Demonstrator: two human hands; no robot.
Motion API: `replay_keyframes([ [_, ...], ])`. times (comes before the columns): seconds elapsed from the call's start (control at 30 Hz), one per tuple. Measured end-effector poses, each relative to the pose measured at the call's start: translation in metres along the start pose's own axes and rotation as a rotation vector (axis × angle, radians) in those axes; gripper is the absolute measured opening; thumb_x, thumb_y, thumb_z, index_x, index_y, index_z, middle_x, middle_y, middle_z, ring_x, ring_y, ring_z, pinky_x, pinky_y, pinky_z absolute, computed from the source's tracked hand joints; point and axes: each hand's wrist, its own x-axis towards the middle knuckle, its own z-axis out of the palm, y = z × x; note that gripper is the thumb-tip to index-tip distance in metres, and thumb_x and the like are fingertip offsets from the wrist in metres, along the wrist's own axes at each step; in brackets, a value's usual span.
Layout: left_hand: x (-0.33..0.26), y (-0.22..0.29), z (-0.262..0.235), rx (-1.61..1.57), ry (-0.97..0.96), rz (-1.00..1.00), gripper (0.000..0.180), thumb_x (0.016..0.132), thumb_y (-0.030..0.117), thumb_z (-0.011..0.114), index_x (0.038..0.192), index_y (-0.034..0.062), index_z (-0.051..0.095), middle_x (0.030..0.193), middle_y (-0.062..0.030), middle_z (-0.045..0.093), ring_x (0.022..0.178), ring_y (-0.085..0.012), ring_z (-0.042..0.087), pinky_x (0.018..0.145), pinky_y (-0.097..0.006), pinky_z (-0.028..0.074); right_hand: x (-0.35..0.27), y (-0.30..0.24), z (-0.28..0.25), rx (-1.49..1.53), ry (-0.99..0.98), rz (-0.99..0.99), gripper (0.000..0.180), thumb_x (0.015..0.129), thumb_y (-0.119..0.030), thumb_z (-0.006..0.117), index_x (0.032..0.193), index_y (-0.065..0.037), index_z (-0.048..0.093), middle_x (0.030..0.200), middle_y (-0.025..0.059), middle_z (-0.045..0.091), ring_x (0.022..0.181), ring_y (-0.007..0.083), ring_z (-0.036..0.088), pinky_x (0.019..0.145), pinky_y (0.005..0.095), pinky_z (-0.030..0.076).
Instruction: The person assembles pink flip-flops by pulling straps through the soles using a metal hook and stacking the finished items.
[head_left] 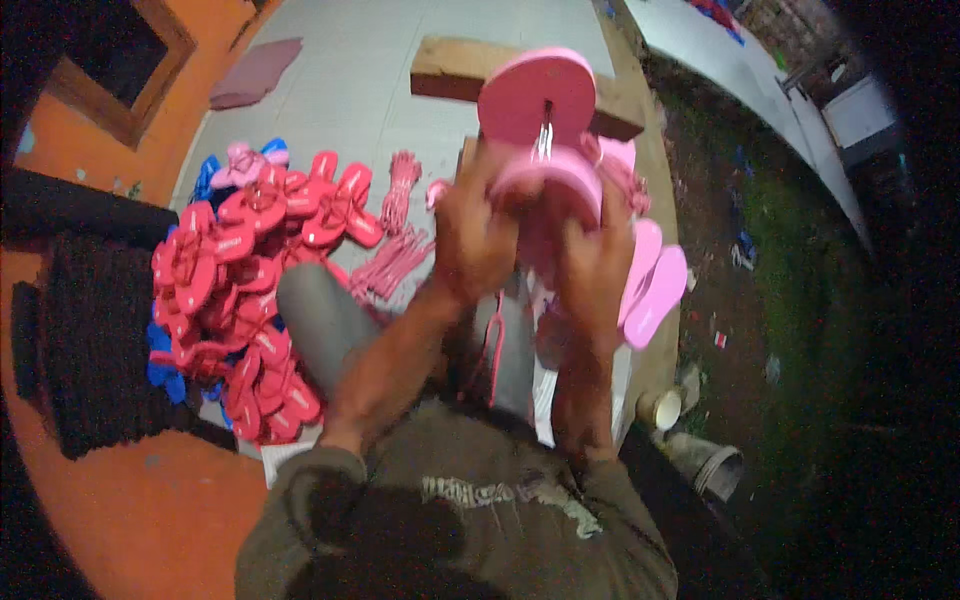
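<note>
Both my hands grip a pink flip-flop sole (pixel 535 95), raised in front of my chest. It is sharply bent, with its far end standing up and a curved part nearer me. My left hand (pixel 475 235) is closed on its left side and my right hand (pixel 597 262) on its right, the fingers partly blurred. A thin, pale strip (pixel 545 142) shows at a dark slot in the sole; what it is, I cannot tell. Light pink soles (pixel 655 295) lie beside my right hand. Bundles of pink straps (pixel 402 190) rest on the floor beyond my left forearm.
A heap of red flip-flops (pixel 230 245), with some blue ones (pixel 207 180) among them, is at the left. Behind the raised sole lies a wooden beam (pixel 445 68). To the right, a white cup (pixel 660 408) and a bucket (pixel 718 470) stand past the floor's edge.
</note>
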Motion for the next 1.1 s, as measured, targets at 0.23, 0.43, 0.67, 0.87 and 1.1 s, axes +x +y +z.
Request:
replay_keyframes([
  [0.23,-0.065,-0.017,-0.034,-0.214,-0.183,0.082,0.051,0.070,0.044,0.062,0.093,0.0014,0.047,0.086,-0.0099,0.052,0.077,-0.0208,0.051,0.072,-0.032,0.040,-0.030,-0.009,-0.025,0.304,-0.397,-0.090,0.023,0.062,0.000,0.062,0.085,-0.002,0.058,0.094,0.0142,0.056,0.089,0.0243,0.054,0.081,0.0331,0.040],
  [0.43,-0.083,-0.030,-0.060,0.255,-0.441,-0.341,0.061,0.069,0.044,0.064,0.106,0.0020,0.041,0.100,-0.0158,0.046,0.091,-0.0301,0.047,0.084,-0.034,0.037,-0.026,0.013,-0.010,0.714,0.062,0.175,0.027,0.070,-0.005,0.064,0.095,0.000,0.054,0.101,0.0131,0.054,0.092,0.0190,0.052,0.081,0.0306,0.041],
  [0.67,-0.094,-0.059,-0.059,-0.550,0.336,-0.610,0.043,0.078,0.033,0.059,0.105,0.0069,0.038,0.105,-0.0040,0.046,0.095,-0.0178,0.047,0.082,-0.034,0.039,-0.055,0.024,0.020,0.875,0.255,0.288,0.031,0.077,-0.007,0.059,0.102,0.002,0.045,0.090,0.0082,0.057,0.083,0.0151,0.054,0.075,0.0276,0.043],
  [0.87,-0.071,-0.072,-0.071,-1.299,0.380,-0.837,0.043,0.077,0.034,0.060,0.107,0.0061,0.046,0.097,-0.0029,0.054,0.093,-0.0189,0.051,0.083,-0.036,0.040,-0.086,0.037,0.002,0.642,-0.246,0.474,0.036,0.080,-0.014,0.057,0.109,0.000,0.041,0.098,0.0084,0.053,0.088,0.0151,0.052,0.076,0.0278,0.042],
  [1.1,-0.037,-0.014,-0.076,-0.205,-0.287,-0.241,0.024,0.075,0.013,0.063,0.093,0.0001,0.053,0.094,-0.0074,0.056,0.086,-0.0165,0.055,0.073,-0.028,0.045,-0.039,-0.003,-0.004,0.501,-0.381,0.051,0.037,0.076,-0.017,0.059,0.109,-0.001,0.050,0.111,0.0148,0.051,0.105,0.0284,0.048,0.090,0.0350,0.035],
])
